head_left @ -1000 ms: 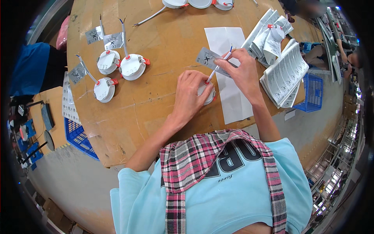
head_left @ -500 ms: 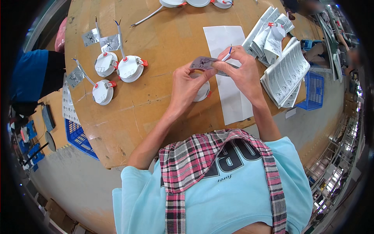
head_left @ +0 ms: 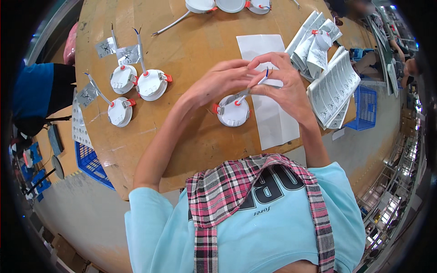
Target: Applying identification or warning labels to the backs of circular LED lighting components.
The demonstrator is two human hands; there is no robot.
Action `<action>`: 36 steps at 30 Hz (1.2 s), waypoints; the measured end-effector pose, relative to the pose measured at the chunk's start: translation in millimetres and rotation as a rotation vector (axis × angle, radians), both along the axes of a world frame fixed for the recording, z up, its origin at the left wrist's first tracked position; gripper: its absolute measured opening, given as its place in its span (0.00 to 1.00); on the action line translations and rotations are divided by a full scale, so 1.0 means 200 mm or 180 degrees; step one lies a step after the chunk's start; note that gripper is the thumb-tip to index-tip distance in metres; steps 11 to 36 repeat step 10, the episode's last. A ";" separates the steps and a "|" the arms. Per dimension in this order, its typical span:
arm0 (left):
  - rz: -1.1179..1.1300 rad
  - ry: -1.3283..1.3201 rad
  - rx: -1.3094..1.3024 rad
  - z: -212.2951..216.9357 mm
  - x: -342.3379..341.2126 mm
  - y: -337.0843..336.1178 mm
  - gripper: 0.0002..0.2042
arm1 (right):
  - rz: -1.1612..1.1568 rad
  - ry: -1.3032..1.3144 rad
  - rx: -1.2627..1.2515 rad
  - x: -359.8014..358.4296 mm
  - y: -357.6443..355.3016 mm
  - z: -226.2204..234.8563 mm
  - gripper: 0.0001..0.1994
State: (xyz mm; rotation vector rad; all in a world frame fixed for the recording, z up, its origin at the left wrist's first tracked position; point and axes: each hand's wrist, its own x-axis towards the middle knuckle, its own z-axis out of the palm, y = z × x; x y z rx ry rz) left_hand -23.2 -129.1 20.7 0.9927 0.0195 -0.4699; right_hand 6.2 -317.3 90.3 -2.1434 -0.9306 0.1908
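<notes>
A round white downlight (head_left: 234, 116) with red-tipped spring clips lies back side up on the table in front of me. Its white cable rises from the middle and ends in bare blue and brown wires. A silver label (head_left: 236, 96) is at the cable. My right hand (head_left: 286, 86) pinches the cable and the label's end between thumb and fingers. Alongside, my left hand (head_left: 218, 82) has its fingers stretched out flat toward the right hand, over the label; its fingertips are partly hidden. Under the right hand lies a white paper sheet (head_left: 278, 129).
Several downlights with silver labels on their cables, one a larger downlight (head_left: 152, 84), stand at the left. More downlights (head_left: 230, 4) are at the far edge. Stacked label sheets (head_left: 334, 88) lie right, another downlight (head_left: 323, 41) on sheets behind. Blue baskets (head_left: 365, 107) flank the table (head_left: 182, 41).
My left hand has let go of the label and flattened out, moving up and left. The label hangs lower by the cable, and the downlight beneath is now uncovered.
</notes>
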 end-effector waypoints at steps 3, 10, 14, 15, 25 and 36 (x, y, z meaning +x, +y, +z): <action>-0.1032 0.0122 -0.0706 -0.15 0.08 -0.07 0.22 | 0.0109 -0.0027 0.0066 -0.01 0.03 0.02 0.07; -0.1212 0.0180 -0.0646 -0.06 0.10 -0.10 0.24 | 0.0071 0.0005 -0.0010 -0.02 -0.04 0.02 0.05; -0.1212 0.0180 -0.0646 -0.06 0.10 -0.10 0.24 | 0.0071 0.0005 -0.0010 -0.02 -0.04 0.02 0.05; -0.1212 0.0180 -0.0646 -0.06 0.10 -0.10 0.24 | 0.0071 0.0005 -0.0010 -0.02 -0.04 0.02 0.05; -0.1212 0.0180 -0.0646 -0.06 0.10 -0.10 0.24 | 0.0071 0.0005 -0.0010 -0.02 -0.04 0.02 0.05; -0.1212 0.0180 -0.0646 -0.06 0.10 -0.10 0.24 | 0.0071 0.0005 -0.0010 -0.02 -0.04 0.02 0.05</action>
